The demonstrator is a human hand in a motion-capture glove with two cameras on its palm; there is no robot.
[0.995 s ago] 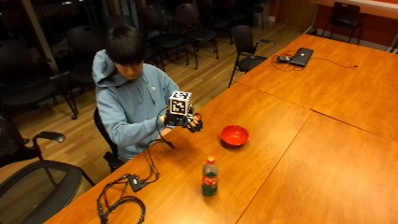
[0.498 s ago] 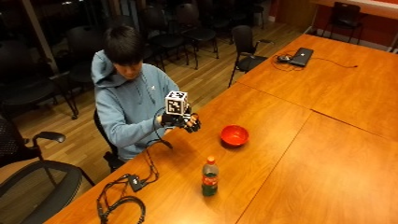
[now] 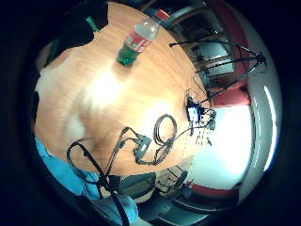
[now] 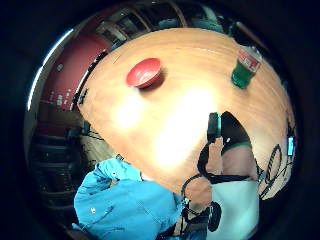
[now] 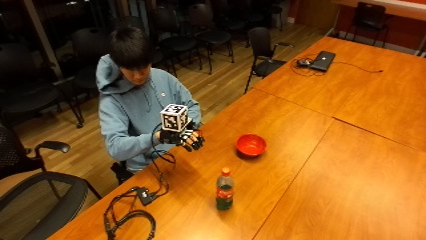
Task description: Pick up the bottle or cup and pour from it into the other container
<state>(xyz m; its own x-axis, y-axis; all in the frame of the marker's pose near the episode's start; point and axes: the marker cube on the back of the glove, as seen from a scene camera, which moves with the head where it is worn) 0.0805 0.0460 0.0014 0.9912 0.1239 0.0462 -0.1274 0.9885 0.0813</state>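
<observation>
Hand: gloved right hand (image 5: 187, 138) raised above the table edge, fingers relaxed, holding nothing.
Bottle: bottle (image 5: 225, 189) upright on table (image 5: 346, 165), untouched.
Bowl: red bowl (image 5: 251, 145) nearby.
Progress: nothing lifted or poured yet.

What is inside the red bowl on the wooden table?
The round red bowl shows only its bare red inside; nothing lies in it. In the outside view, its near wall hides part of the bottom.
</observation>
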